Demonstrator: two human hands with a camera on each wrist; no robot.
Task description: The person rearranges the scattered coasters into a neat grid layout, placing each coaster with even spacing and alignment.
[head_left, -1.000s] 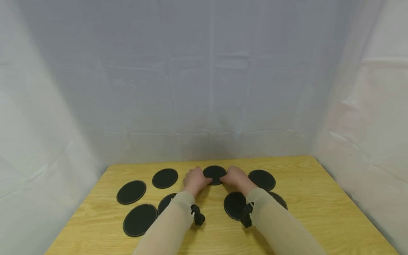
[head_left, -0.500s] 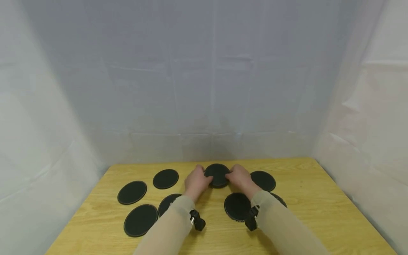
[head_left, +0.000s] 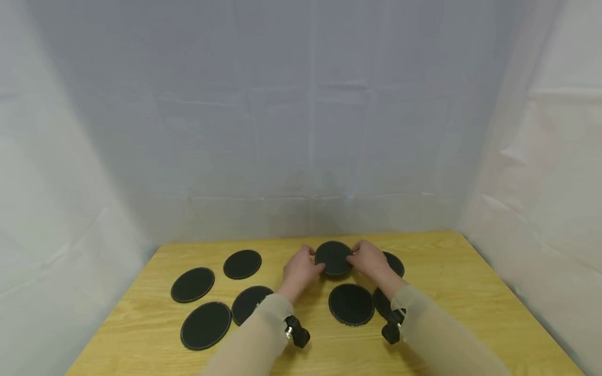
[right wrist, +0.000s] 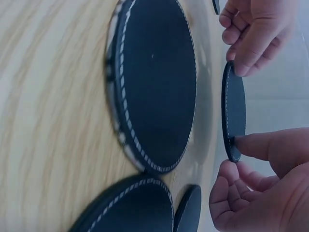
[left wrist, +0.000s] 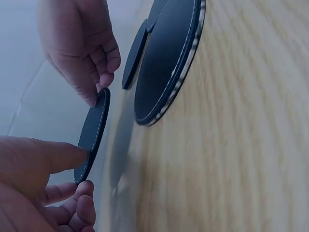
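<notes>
A black round coaster [head_left: 333, 258] with a stitched rim is held just above the wooden table [head_left: 461, 313], near its far middle. My left hand [head_left: 311, 262] pinches its left edge and my right hand [head_left: 358, 257] pinches its right edge. The left wrist view shows the coaster [left wrist: 92, 135] edge-on, with my left thumb on its face and the right hand's fingertips [left wrist: 91, 99] on its far rim. The right wrist view shows the same coaster [right wrist: 233, 116] off the table, between the right hand's thumb and fingers.
Several more black coasters lie flat on the table: two at the far left [head_left: 242, 263] [head_left: 192, 284], two at the near left [head_left: 205, 325] [head_left: 251, 304], one in front of the hands [head_left: 350, 304], others partly hidden by my right arm [head_left: 396, 265]. White sheets wall in the table.
Both hands have lifted the coaster off the table and carried it a little to the right. The coasters on the table have not moved.
</notes>
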